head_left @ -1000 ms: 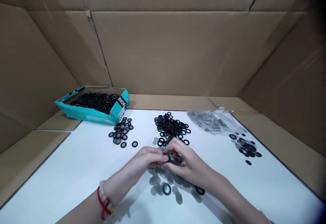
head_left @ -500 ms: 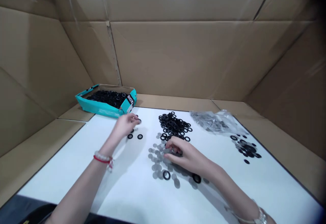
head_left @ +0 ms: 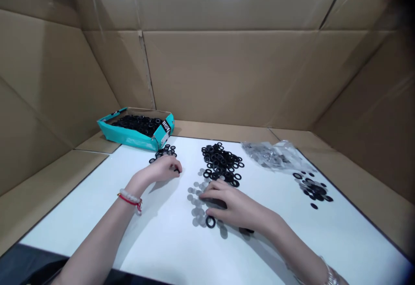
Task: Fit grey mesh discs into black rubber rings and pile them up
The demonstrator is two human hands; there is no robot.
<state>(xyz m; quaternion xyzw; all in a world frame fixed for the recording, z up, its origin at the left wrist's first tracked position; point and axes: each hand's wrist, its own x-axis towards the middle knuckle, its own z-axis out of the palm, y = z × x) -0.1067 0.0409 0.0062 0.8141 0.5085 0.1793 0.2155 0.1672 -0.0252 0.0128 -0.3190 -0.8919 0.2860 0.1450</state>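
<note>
My left hand [head_left: 161,169] rests on the white tabletop [head_left: 152,237], its curled fingertips around a black rubber ring [head_left: 177,170]. Just beyond it lies a small heap of black rubber rings [head_left: 164,152]. My right hand [head_left: 234,206] lies over scattered thin grey discs [head_left: 194,203], with a dark shape under its fingers that I cannot make out. A single black ring [head_left: 210,221] lies by its thumb. A larger heap of black rings [head_left: 221,162] sits just beyond the fingertips.
A teal cardboard box [head_left: 129,135] full of black rings stands past the table's far left corner. A clear plastic bag of grey pieces [head_left: 272,155] and a black-and-grey heap [head_left: 313,188] lie at the far right. Cardboard sheets line the sides and back.
My left hand has come back toward me from the small heap, which now shows more rings. My right hand has slid toward me, covering a black ring near its wrist.
</note>
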